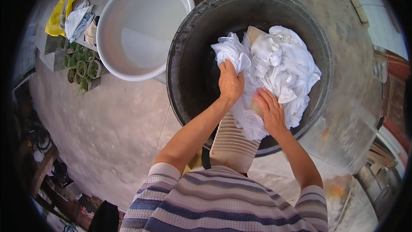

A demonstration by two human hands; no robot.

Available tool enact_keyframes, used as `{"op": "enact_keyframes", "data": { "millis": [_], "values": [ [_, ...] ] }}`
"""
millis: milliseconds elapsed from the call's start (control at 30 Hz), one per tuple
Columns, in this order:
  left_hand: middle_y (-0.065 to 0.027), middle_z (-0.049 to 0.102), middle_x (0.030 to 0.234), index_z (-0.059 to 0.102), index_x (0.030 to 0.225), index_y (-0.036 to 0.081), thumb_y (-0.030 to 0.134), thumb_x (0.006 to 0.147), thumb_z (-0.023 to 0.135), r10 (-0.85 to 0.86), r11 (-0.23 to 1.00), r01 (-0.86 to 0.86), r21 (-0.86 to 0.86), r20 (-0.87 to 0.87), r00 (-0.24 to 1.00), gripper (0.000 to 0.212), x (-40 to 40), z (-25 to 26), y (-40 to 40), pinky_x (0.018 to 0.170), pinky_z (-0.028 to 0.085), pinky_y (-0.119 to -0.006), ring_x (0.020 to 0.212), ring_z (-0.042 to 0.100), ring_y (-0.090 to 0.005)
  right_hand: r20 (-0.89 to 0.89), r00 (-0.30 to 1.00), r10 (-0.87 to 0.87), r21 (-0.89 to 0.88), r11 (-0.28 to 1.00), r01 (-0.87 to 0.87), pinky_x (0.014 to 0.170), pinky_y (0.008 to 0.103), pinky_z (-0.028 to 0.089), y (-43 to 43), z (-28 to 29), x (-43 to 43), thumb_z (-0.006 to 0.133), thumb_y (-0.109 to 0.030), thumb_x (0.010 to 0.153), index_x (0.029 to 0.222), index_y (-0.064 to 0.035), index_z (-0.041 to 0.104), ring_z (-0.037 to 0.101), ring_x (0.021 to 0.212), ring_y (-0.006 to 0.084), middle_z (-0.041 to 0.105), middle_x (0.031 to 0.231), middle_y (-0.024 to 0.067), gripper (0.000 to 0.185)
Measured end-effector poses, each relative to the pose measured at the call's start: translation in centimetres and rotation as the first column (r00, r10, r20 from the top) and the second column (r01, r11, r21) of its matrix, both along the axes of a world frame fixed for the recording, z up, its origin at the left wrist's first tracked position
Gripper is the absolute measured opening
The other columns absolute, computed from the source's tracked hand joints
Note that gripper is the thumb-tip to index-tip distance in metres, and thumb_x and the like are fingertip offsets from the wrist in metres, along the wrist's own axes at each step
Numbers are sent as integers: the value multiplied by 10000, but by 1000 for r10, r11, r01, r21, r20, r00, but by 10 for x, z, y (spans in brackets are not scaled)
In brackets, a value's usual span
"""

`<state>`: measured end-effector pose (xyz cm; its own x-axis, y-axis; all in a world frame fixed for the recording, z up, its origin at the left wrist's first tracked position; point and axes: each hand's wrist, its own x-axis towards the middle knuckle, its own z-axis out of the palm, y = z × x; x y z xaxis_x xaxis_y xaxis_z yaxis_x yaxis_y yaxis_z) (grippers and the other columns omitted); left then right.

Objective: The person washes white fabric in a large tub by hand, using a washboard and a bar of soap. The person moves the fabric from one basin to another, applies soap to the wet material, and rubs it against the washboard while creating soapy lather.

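A sheer white cloth [244, 125] is draped over a ribbed washboard [230, 132], which leans inside a large black tub [190, 54]. My left hand [231, 82] grips a bunched part of this cloth above the board. Laid flat, my right hand [272, 112] touches the cloth beside a tan patch, perhaps board showing through. Right of and beyond that hand, a heap of wet-looking white fabric [286, 61] fills the tub's right side. A tan corner [254, 33] sticks up behind the fabric; cannot tell whether it belongs to the washboard.
A white basin [145, 76] holding cloudy water stands against the tub's left side. Left of it are small potted plants [83, 66], folded cloths [79, 21] and a yellow bag [59, 16]. Wood pieces [381, 154] lie at the right edge of the concrete floor [96, 119].
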<state>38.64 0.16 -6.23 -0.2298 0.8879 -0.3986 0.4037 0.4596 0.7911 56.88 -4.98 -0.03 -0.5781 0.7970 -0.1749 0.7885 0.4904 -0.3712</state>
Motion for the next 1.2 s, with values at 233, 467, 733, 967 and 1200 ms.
{"op": "enact_keyframes", "data": {
  "millis": [233,467,733,967,1200],
  "values": [
    [-226,405,1194,494,1102,7,-1,685,704,-299,938,312,150,-104,949,468,36,54,-28,839,492,-454,1041,519,-408,-112,882,-457,150,870,470,1008,441,357,86,-42,43,610,-99,841,1397,-95,377,490,1144,347,486,1300,167,603],
    [-134,500,1089,660,1038,32,102,683,643,-476,751,505,426,-181,861,362,41,65,-88,879,459,-427,1005,502,-320,-537,579,-613,-217,764,608,1007,372,373,53,31,4,578,-121,894,1348,-97,427,481,1203,268,483,1318,155,479],
    [-195,461,1325,530,1256,36,171,751,594,-502,686,574,447,-279,818,527,45,39,-110,1041,352,-488,1206,419,-428,39,995,-87,163,983,79,926,402,361,119,-55,-36,621,-323,870,1204,-153,553,485,1206,235,535,1283,66,381],
    [-169,534,1134,589,1080,64,204,745,634,-513,704,582,408,-274,813,366,37,19,-132,1082,291,-527,1188,430,-405,-100,994,45,-105,993,-55,975,421,361,11,20,-10,628,-384,852,1254,-161,533,503,1192,252,508,1337,65,470],
    [-165,512,1063,554,1131,60,164,756,618,-493,716,564,411,-275,825,394,48,37,-112,878,445,-434,956,486,-351,-1,993,-119,208,971,116,1002,413,350,114,-56,-19,601,-364,872,1306,-149,486,488,1176,264,479,1373,53,497]
  ]
}}
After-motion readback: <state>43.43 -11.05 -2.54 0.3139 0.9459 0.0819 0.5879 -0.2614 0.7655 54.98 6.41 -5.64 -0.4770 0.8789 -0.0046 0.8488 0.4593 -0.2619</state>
